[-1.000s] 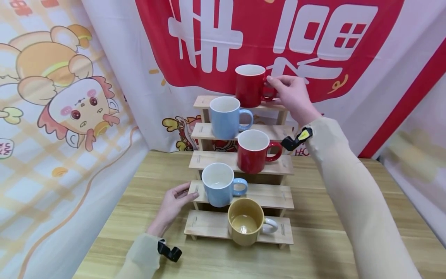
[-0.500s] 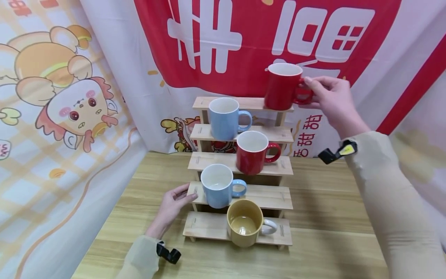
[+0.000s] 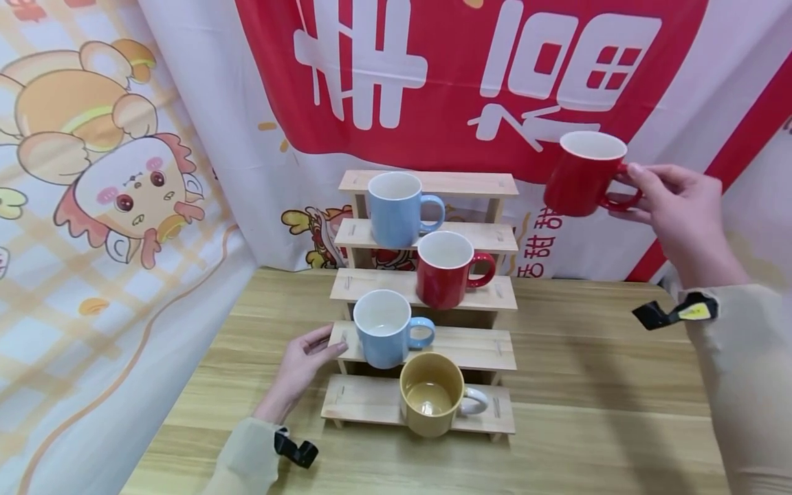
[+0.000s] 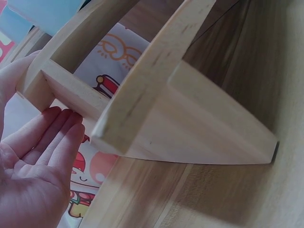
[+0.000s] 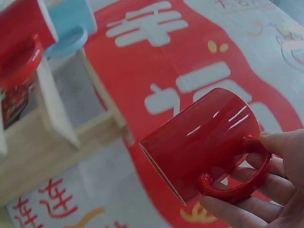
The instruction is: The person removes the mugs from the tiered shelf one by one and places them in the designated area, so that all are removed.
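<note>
The person's right grip is closed on the handle of a glossy red cylindrical mug with a white interior, the thumb on top and the fingers beneath. This mug is just to the left of the right grip, in the air, mouth up and slightly tilted, apart from the pale wooden five-step stand further left and lower.

The left grip is partly closed at the left end of the stand's second-lowest step, thumb over the top and fingertips against the wood below. Just right of the left grip, on that step, is a light blue cylindrical mug with a white interior. Below and to the right, on the lowest step, is a mustard-yellow mug with a white handle. Above and to the right of the left grip, a second red mug is on the middle step and a second light blue mug on the step above. The wood-grain worktop lies beneath the stand and below the right grip.
</note>
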A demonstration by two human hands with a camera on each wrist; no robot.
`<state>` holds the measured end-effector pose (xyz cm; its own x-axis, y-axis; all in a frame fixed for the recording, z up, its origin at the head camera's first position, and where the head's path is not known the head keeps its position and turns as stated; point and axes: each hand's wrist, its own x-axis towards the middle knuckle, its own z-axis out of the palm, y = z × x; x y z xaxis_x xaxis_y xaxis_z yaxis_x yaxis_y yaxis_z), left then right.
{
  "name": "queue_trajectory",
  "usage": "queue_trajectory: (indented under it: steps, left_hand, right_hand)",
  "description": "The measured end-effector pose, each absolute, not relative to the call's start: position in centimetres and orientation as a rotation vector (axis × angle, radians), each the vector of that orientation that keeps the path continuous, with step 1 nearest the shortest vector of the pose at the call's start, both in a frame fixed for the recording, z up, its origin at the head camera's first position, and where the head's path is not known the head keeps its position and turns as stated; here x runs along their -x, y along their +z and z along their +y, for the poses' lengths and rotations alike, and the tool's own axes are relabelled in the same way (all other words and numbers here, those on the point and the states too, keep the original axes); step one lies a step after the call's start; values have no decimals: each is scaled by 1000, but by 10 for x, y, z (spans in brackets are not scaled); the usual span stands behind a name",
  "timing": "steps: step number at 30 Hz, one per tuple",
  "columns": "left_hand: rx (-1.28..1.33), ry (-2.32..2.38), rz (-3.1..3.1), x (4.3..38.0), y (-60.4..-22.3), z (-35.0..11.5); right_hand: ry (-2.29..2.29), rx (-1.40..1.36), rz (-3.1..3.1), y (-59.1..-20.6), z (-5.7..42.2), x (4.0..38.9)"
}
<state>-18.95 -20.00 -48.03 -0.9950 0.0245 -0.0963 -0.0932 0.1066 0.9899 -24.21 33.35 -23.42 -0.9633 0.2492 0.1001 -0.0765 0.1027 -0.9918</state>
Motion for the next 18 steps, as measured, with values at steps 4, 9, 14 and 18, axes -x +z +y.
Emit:
queue_trajectory:
  steps: [4,9,14,18]
  left_hand:
    - [72,2052,2264,190,-480,-200]
    - [65,2054,2259,190,-480,-199]
    - [52,2063,2252,189,-480,-200]
    - [37,2054,2270,189,-481,-200]
  right_hand:
    - [1931,209,-2119,-260,344,242]
    - [1950,235,-2033,-305,347,244]
    - [2028,219,-1868,-358,341,249]
    - [2046,249,-1808,-397,335,255]
